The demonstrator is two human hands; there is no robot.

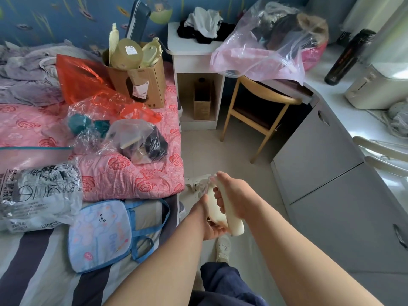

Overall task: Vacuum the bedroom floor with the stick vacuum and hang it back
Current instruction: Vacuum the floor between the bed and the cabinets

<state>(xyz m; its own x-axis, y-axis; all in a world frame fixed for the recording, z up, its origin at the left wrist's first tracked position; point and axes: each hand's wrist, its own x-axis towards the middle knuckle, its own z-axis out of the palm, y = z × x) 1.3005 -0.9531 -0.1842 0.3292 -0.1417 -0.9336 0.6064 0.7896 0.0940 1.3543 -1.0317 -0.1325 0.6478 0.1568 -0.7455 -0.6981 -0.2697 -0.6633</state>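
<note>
The cream-white stick vacuum [231, 219] is held low in front of me, over the pale tiled floor [234, 151] between the bed and the cabinets. My right hand [231, 195] wraps around its handle from above. My left hand [212, 226] grips the vacuum's body from underneath, just below the right hand. The vacuum's tube and floor head [196, 183] reach forward and down to the floor beside the bed's corner; most of the tube is hidden behind my hands.
The bed [123, 177] on the left is piled with bags, a cardboard box [141, 82] and a blue tote. A white nightstand [194, 62] and wooden chair [260, 111] stand ahead. Grey cabinets [326, 173] line the right. My foot [223, 248] is on the floor below.
</note>
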